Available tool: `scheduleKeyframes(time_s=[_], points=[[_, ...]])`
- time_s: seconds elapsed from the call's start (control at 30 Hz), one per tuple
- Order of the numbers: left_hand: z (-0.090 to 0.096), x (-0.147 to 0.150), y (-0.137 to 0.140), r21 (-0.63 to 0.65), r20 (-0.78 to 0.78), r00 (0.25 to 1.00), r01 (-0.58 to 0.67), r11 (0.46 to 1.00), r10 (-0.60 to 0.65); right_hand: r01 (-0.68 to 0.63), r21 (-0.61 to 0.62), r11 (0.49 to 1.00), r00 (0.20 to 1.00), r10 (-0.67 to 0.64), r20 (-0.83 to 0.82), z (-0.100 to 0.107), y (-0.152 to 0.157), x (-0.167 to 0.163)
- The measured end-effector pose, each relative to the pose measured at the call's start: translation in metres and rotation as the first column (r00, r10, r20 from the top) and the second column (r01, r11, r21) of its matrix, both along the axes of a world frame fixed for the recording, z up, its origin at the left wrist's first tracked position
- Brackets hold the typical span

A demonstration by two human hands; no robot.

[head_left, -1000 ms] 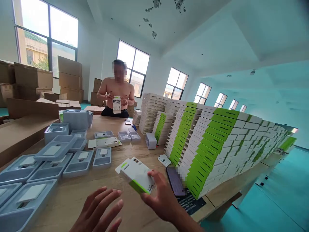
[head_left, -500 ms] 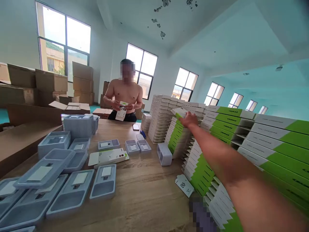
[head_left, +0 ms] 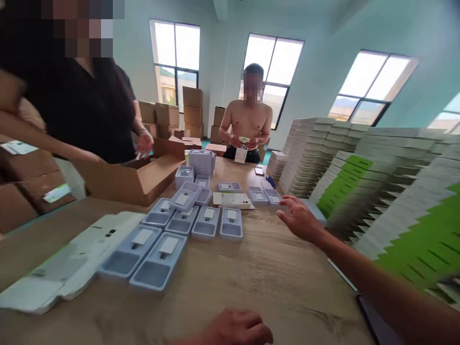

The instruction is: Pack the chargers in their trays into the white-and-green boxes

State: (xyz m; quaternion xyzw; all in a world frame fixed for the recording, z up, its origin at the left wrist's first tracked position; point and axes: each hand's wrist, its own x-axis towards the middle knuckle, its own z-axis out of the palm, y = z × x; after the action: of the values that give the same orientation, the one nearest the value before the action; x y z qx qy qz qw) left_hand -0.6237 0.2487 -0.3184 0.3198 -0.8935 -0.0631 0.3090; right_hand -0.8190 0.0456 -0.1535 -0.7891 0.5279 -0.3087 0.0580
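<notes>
My right hand [head_left: 300,219] is stretched over the table with its fingers apart and nothing in them. It is nearest to a small grey plastic tray [head_left: 273,197] and a pale plastic piece [head_left: 313,211] partly behind it. At the bottom edge my left hand [head_left: 239,328] is blurred, its fingers bent and their tips hidden. Ahead of it, several grey trays [head_left: 158,261] lie in rows, each with a white charger-like block [head_left: 168,245]. A flattened white and green carton [head_left: 233,200] lies beyond the trays.
Tall stacks of white and green boxes [head_left: 406,225] line the right side. Flat cartons [head_left: 79,258] lie at left, near an open cardboard box [head_left: 158,179] beside a person in black [head_left: 86,110]. Across the table another person [head_left: 247,122] holds a carton. A blue cutter [head_left: 270,182] lies farther back.
My right hand has let go of the white and green box at the stack and come back over the table. My left hand has appeared below. The view has turned left, bringing in the person in black.
</notes>
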Motion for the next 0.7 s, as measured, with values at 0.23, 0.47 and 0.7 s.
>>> scheduleKeyframes(time_s=[0.23,0.47,0.7], points=[[0.036,0.011,0.029,-0.079,-0.015,0.998,-0.058,0.995,0.057,-0.286,0.211,0.935,0.924,0.21,0.32,-0.14,0.145,0.097],[0.096,0.151,0.052,0.156,-0.165,0.64,-0.735,0.66,0.751,-0.303,0.235,0.923,0.897,0.194,0.397,-0.133,0.152,0.095],[0.134,0.337,0.089,0.256,0.031,0.052,-0.966,0.042,0.998,-0.394,0.251,0.884,0.854,0.251,0.455,-0.125,0.153,0.102]])
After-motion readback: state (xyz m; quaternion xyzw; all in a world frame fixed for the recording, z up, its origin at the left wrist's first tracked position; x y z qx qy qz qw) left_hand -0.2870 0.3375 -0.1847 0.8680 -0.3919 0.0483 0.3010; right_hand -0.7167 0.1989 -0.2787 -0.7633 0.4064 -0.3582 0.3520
